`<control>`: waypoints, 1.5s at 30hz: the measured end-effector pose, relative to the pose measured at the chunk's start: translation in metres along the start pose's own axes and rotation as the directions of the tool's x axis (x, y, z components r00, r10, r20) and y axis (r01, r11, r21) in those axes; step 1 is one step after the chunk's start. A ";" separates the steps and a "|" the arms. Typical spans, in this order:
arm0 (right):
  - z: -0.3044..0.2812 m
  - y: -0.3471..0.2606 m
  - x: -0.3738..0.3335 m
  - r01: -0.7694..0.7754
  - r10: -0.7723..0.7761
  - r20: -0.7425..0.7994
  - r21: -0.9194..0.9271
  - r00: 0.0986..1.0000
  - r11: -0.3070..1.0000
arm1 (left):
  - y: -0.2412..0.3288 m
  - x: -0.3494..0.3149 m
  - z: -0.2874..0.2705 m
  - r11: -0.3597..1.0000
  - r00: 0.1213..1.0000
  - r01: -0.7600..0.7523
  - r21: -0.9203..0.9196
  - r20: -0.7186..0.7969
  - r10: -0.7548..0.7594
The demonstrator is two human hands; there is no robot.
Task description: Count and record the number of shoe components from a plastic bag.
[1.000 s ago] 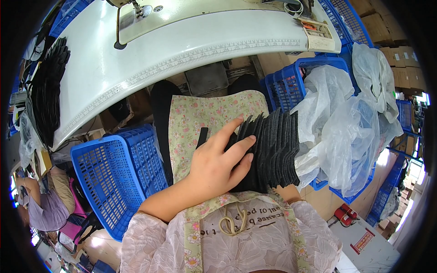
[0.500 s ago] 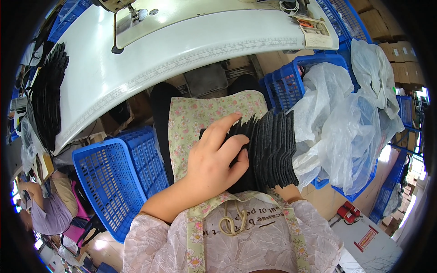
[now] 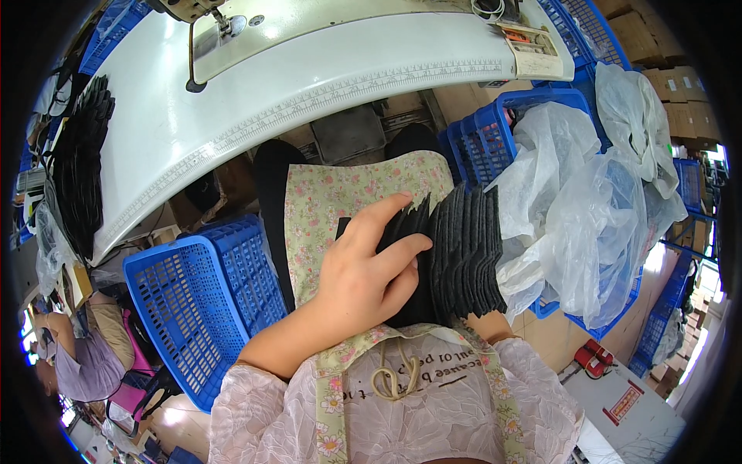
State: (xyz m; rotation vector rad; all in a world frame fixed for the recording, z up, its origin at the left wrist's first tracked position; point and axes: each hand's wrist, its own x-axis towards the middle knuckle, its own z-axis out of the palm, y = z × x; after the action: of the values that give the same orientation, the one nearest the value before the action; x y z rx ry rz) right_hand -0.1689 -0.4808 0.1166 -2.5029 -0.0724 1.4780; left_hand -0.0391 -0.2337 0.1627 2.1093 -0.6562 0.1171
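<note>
A thick fanned stack of black fabric pieces (image 3: 466, 251) stands on edge over my lap, on the floral apron (image 3: 325, 193). My left hand (image 3: 359, 271) lies over the stack's left part, with bent fingers among the pieces there. A narrow gap parts those pieces from the thicker bunch on the right. Only the wrist of my right hand (image 3: 488, 328) shows at the near right end of the stack; its fingers are hidden behind the fabric.
Ahead is a white sewing table (image 3: 309, 85) with a sewing machine (image 3: 224, 23). A blue basket (image 3: 185, 301) stands on my left. Clear plastic bags (image 3: 587, 224) fill blue baskets on my right. More black pieces (image 3: 81, 162) hang at the table's left end. Another person (image 3: 89, 348) sits far left.
The fingers of my left hand have shifted slightly to the right across the fabric, and the lower one is bent more. The stack has hardly moved.
</note>
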 end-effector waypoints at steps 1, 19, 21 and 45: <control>-0.002 -0.002 -0.001 0.002 -0.002 -0.003 0.010 1.000 1.000 | 0.001 0.000 -0.001 1.000 1.000 0.007 -0.012 0.003 -0.007; 0.013 0.006 0.002 0.027 -0.028 -0.071 -0.011 0.997 1.000 | -0.003 -0.002 0.002 0.996 0.998 -0.049 -0.071 0.035 0.051; 0.014 0.007 0.002 0.027 -0.028 -0.075 -0.015 0.997 1.000 | -0.001 -0.003 0.002 0.993 0.998 -0.022 -0.114 0.049 0.028; 0.038 0.024 0.006 -0.003 -0.008 -0.110 -0.098 0.994 0.995 | -0.001 -0.001 0.003 0.993 0.994 -0.058 -0.106 0.084 0.068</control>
State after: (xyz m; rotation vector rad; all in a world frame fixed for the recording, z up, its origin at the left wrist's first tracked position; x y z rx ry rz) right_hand -0.2006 -0.4963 0.0885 -2.6556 -0.1320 1.3637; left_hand -0.0396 -0.2349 0.1599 2.0034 -0.7654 0.0249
